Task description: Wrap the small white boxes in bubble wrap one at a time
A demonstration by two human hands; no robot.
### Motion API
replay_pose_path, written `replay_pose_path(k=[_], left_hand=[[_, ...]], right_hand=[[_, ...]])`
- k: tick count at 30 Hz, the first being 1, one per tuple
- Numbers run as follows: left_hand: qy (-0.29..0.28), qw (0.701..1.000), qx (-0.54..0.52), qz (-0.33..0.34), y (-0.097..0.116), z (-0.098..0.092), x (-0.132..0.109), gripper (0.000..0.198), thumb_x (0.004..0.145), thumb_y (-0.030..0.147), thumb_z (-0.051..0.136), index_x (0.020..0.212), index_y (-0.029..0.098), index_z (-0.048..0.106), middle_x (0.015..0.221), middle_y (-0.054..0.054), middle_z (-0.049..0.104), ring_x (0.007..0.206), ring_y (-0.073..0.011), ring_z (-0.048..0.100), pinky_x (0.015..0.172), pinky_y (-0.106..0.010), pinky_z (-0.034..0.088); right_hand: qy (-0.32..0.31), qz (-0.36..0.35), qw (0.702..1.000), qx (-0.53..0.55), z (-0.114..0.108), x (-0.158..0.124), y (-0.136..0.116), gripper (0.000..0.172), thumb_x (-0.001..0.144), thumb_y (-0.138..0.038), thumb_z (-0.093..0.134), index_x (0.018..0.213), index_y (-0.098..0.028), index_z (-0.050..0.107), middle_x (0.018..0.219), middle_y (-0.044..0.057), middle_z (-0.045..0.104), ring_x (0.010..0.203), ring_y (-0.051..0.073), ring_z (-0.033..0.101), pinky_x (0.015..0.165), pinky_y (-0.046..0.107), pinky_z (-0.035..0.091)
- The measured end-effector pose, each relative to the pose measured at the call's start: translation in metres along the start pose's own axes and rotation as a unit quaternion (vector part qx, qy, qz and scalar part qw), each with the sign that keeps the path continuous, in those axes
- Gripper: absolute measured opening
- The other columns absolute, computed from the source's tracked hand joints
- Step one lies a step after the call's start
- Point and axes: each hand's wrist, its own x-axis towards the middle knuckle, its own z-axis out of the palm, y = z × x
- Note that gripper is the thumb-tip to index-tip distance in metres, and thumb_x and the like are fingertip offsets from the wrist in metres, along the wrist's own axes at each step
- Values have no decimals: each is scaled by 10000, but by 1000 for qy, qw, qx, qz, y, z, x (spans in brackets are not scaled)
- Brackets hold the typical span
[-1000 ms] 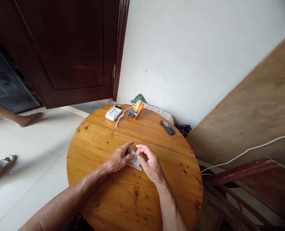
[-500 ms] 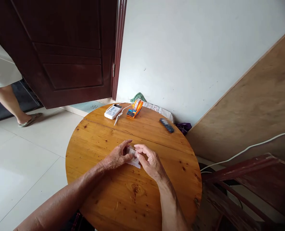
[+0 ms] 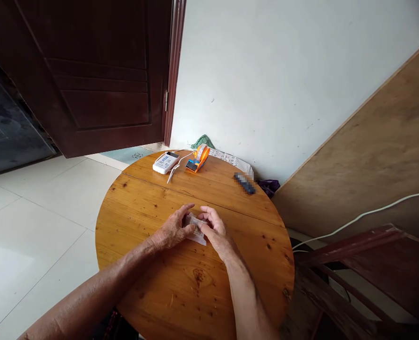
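Note:
A small pale, crumpled packet (image 3: 196, 233), perhaps clear plastic or paper, lies on the round wooden table (image 3: 153, 208) near its middle. My left hand (image 3: 174, 229) pinches its left side with thumb and curled fingers. My right hand (image 3: 216, 231) meets it from the right, fingers bent onto the same packet. Both hands cover most of it, so I cannot make out what it is.
At the table's far edge sit a white box-like device (image 3: 166, 162) with a white cable, an orange tape dispenser (image 3: 197, 159) and a dark flat object (image 3: 245, 183). A dark wooden door (image 3: 99, 75) stands behind, a leaning wooden board (image 3: 372, 156) and dark wooden furniture (image 3: 365, 274) at right.
A person in sandals who walked across the floor at left has left the view. My right hand's fingers have closed further onto the packet; both hands stay in place.

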Motion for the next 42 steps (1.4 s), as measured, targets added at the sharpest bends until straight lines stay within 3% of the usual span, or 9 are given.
replay_pose_path(k=[9,15,23,28,33,38,42], left_hand=[[15,1000,23,8,2,1,-2,641,802,292,625,1412,163,474,1021,-60,622,929,-197,570,933,-360,457],[34,999,37,11,2,2,-3,667,775,256,630,1416,169,466,1017,-48,625,931,-196,571,934,-359,460],[44,995,88,33,7,5,-4,604,795,257,560,1382,130,495,1036,-70,625,933,-203,570,915,-376,481],[63,991,109,55,1,1,-5,608,786,286,597,1373,159,503,1113,-90,632,1014,-234,566,946,-408,476],[56,993,89,46,3,-1,-4,621,758,261,631,1358,153,513,1124,-104,637,1018,-247,581,941,-420,478],[39,997,65,29,6,-2,-5,649,768,270,627,1386,133,482,1041,-89,636,944,-228,597,902,-400,495],[33,998,55,17,6,-3,-4,646,779,268,622,1394,132,474,1013,-75,626,909,-208,595,884,-377,496]], right_hand=[[51,41,996,57,11,3,1,425,691,-331,632,1102,-236,578,851,-1,632,654,149,566,583,270,450],[59,33,995,78,9,1,-3,423,719,-420,637,1093,-227,588,905,24,668,764,190,618,654,301,488],[68,19,996,52,12,0,0,375,747,-373,645,1092,-233,598,872,8,676,755,185,620,717,323,498],[37,37,992,114,4,0,-4,447,719,-430,707,1109,-246,590,996,34,696,913,222,644,812,351,504],[-16,35,996,82,-2,2,0,526,680,-333,705,1179,-252,562,1107,53,668,965,225,617,797,354,501],[-27,36,996,79,-3,1,1,512,686,-318,681,1184,-260,572,1100,43,669,989,228,609,849,378,486],[-46,41,995,76,-2,1,1,601,661,-298,685,1248,-282,560,1167,40,652,1023,238,602,891,398,468]])
